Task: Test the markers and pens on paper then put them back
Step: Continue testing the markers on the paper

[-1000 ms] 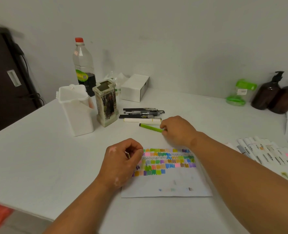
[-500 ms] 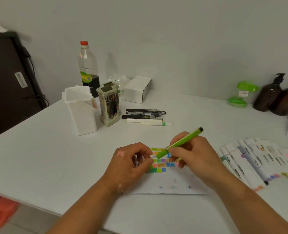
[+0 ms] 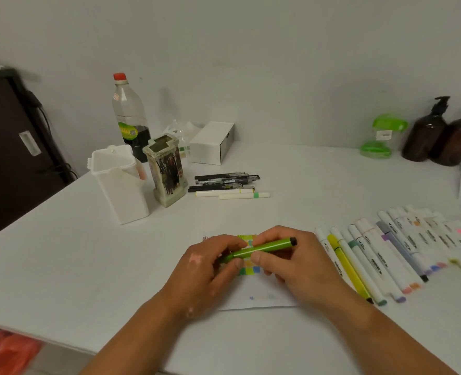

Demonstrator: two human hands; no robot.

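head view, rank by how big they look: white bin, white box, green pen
1. white bin
2. white box, though it sits farther back
3. green pen, smallest despite being nearest the camera

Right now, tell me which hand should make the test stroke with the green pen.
Right. The right hand holds the green pen by its barrel, above the paper. The left hand only pinches the pen's left end, probably the cap, so it likely suits pulling that off.
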